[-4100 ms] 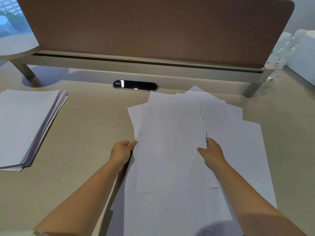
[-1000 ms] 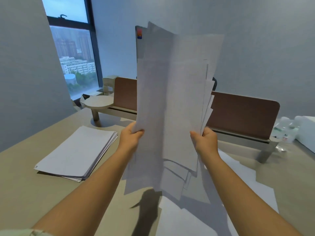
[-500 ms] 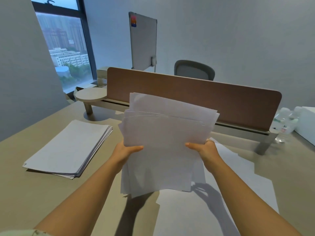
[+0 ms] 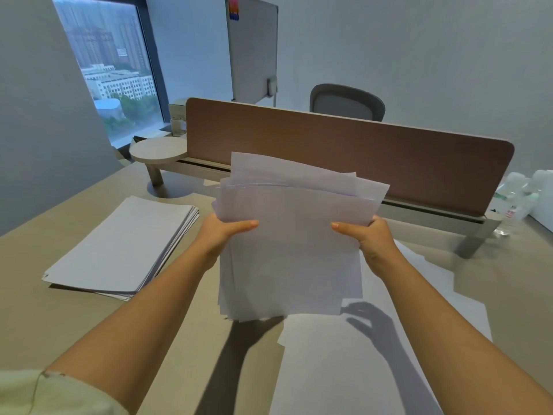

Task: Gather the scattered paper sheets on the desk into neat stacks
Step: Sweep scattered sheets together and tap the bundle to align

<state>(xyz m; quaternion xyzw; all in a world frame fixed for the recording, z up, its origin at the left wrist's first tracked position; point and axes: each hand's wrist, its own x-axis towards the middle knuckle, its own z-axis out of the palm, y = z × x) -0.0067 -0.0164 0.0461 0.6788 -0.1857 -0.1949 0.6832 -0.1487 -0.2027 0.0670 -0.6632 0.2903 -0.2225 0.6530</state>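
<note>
Paper sheets (image 4: 293, 247), a loose bundle above the desk (image 4: 45, 319), hide both hands' fingers; left hand (image 4: 223, 233) and right hand (image 4: 369, 235) pinch its edges, thumbs in front. Finished stack (image 4: 122, 247) at nine o'clock.

Both arms reached forward; the left hand (image 4: 221, 235) and right hand (image 4: 371, 238) gripped the paper bundle (image 4: 293, 250), thumbs on top.

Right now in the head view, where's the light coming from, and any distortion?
Head view: shadows of the hands and the held sheaf fall toward the camera on the desk and loose sheets, so light comes from ahead and above; wide-angle bowing bends the partition and window frame; focus is sharp, no glare.
</note>
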